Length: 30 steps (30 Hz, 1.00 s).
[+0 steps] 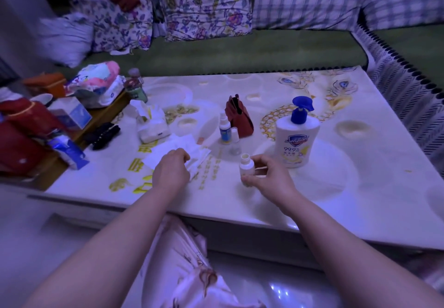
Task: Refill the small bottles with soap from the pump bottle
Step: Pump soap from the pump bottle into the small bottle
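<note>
My right hand (266,175) grips a small white bottle (246,167) with no cap, standing upright on the table (336,187). Just behind it and to the right stands the white soap pump bottle (296,144) with a blue pump head. My left hand (171,170) rests with curled fingers on white tissue paper (185,149); whether it pinches the paper is hidden. Farther back stand a small spray bottle with a blue label (224,129), a small white-capped bottle (234,134) and a small clear bottle (235,149).
A dark red pouch (239,120) stands behind the small bottles. A tissue pack (151,125), a black hair clip (102,135) and a drink bottle (135,86) lie at the left. Boxes and bags crowd the low wooden shelf (79,129). A green sofa with cushions (206,4) runs behind.
</note>
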{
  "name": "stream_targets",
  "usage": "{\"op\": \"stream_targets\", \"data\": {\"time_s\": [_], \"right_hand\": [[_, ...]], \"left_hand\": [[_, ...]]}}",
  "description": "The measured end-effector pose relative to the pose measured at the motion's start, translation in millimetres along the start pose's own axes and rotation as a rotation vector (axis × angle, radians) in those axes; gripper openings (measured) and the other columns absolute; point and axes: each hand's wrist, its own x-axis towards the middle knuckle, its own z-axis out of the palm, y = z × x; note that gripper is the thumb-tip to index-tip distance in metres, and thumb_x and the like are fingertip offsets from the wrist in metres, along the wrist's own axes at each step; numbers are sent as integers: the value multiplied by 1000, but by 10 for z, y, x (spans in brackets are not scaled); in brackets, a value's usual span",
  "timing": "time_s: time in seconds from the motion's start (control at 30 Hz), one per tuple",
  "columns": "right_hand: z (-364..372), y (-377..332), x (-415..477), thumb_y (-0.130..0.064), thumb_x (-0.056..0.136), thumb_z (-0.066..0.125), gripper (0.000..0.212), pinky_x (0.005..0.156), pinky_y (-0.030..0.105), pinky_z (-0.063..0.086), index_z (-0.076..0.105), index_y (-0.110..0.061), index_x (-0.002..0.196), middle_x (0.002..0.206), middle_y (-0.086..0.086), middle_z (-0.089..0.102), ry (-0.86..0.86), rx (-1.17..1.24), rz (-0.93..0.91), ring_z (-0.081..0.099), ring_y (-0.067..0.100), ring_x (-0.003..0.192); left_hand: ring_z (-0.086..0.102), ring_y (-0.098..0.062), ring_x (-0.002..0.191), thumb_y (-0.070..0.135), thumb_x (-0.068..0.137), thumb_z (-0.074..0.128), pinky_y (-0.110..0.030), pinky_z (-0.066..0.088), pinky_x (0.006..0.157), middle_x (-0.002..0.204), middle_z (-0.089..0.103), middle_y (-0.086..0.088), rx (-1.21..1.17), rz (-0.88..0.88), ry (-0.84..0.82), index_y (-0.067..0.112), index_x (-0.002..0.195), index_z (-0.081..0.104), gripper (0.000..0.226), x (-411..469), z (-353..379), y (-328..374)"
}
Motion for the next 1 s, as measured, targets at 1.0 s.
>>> {"op": "stream_targets", "data": {"time_s": [1.0], "right_hand": [[-206,140,-141,-7,72,74,32,74,18,41,65,-30,93,97,-23,66,81,-40,-64,56,-15,94]], "left_hand": [[54,-22,87,10,77,57,-32,40,66,94,57,0,-122,213,-8,15,93,48,19,-56,197,323]]}}
